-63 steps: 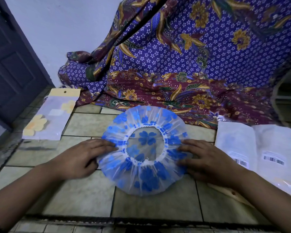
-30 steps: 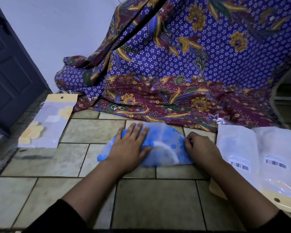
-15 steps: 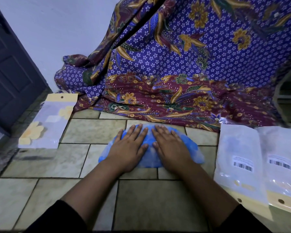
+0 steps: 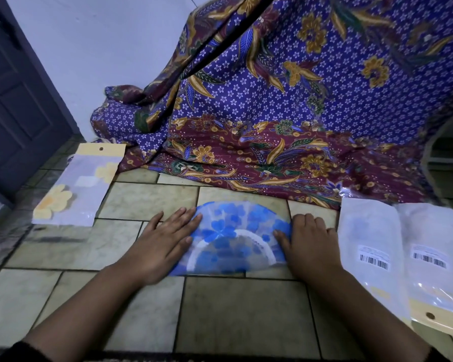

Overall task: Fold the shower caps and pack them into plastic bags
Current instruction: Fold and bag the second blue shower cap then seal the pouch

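Touching one folded shower cap (image 4: 236,231): left hand (image 4: 162,244), right hand (image 4: 311,246)

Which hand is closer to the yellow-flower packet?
Left. The left hand presses the left end of the folded shower cap, right of the yellow-flower packet; the right hand holds the cap's other end, farther away.

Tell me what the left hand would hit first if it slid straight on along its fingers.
The left hand presses the folded blue-flowered plastic shower cap; past its curved edge comes bare beige floor tile, then probably the purple-and-maroon batik cloth.
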